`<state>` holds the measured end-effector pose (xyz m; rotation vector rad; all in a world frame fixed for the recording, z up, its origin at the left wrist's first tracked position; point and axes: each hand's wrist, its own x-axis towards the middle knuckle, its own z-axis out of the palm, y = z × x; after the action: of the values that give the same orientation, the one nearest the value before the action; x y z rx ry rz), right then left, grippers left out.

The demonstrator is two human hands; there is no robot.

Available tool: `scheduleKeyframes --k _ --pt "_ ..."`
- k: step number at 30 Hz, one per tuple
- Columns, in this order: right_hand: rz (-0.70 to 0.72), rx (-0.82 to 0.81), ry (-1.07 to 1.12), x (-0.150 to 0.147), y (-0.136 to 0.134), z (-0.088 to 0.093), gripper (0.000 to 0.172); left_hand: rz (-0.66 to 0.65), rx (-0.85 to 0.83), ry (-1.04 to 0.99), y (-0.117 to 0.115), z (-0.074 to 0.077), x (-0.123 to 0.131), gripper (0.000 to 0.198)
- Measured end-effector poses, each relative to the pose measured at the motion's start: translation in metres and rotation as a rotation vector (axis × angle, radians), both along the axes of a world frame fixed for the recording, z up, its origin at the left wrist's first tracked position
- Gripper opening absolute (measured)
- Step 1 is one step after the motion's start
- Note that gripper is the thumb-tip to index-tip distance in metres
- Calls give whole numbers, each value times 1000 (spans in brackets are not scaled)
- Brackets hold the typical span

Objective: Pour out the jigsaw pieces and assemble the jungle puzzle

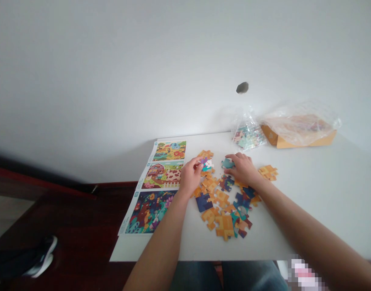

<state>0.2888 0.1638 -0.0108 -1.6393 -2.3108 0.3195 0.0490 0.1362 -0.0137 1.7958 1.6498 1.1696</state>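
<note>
Two hands in the head view, both working over a loose heap of jigsaw pieces [221, 202] on a white desk [327, 182]. Left hand [189, 176] sits at the heap's top edge, fingers [198, 162] closed to a narrow pinch on a purple-and-white puzzle piece [207, 164]. Right hand [241, 168] is curved over a teal puzzle piece [227, 163], fingers slightly spread and touching it; gripped or only pressed, can't tell. Heap is mostly orange and navy pieces, no clear joined section visible. One small orange cluster [268, 172] lies apart, just right of the right hand.

Left of the heap, a printed sheet with three colourful scenes [155, 188] lies along the desk edge. Behind, a clear plastic bag of pieces [247, 133] and an orange box under plastic wrap [297, 137] sit against the wall. A shoe [42, 256] shows on the wooden floor [82, 230], lower left.

Step looks like picking out single pieces and comparing them. Next move seems to call for a matching edge for the pinched piece.
</note>
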Motion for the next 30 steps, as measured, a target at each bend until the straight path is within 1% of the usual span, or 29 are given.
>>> scheduleKeyframes --k 2,3,5,6,8,10,12,14,16,20,23,26,30 --pt "-12 19 22 1 1 -1 45 -4 3 -3 0 0 0 29" --pt "-19 30 48 1 1 -1 39 -5 3 -5 0 0 0 29" --pt "-31 58 148 1 0 2 24 -6 0 -11 -1 1 0 29" --pt "-45 75 222 0 -1 4 21 -5 -3 -14 -1 2 0 29" --pt "-107 94 408 -3 -5 10 23 -11 -6 -25 -1 3 0 29" --pt "-178 57 621 -6 -9 15 29 -22 3 -41 -1 3 0 30" --pt "-195 -47 818 -10 -13 19 35 -31 24 -55 -2 4 1 30" --pt "-160 -164 949 -12 -16 20 40 -45 47 -72 -3 5 1 29" --pt "-134 -231 991 -14 -17 19 42 -64 59 -100 -4 6 2 29" --pt "-100 -278 973 -17 -18 16 42 -71 57 -147 -6 7 3 29" --pt "-94 -312 1020 -18 -19 16 42 -79 61 -169 -7 8 3 30" --pt "-88 -310 1044 -18 -20 17 41 -71 61 -182 -6 8 4 30" --pt "-83 -253 986 -17 -19 17 41 -48 63 -194 -6 9 4 29"
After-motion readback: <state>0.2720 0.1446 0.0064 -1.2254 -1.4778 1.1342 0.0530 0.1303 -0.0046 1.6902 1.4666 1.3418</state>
